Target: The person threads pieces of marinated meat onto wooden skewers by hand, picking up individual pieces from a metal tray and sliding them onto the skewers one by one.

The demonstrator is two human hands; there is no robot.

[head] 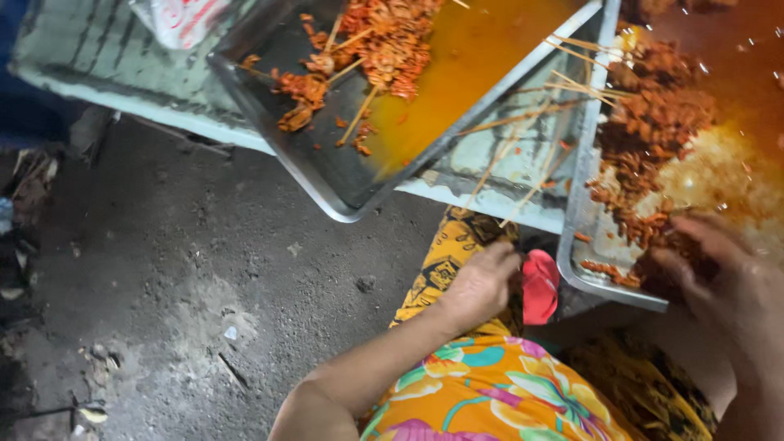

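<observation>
2 metal trays sit ahead of us on the bench (106,65): our right hand (719,269) curls into marinated meat (653,131) in the near tray (576,245); our left hand (482,282) loosely curled, holding nothing we can see, beside a red cloth (540,286)

A dark, rough concrete floor (204,278) fills the left side, littered with small scraps and debris. A pale green, worn table (106,65) runs across the top, its light edge chipped and stained. Lighting is dim.
</observation>
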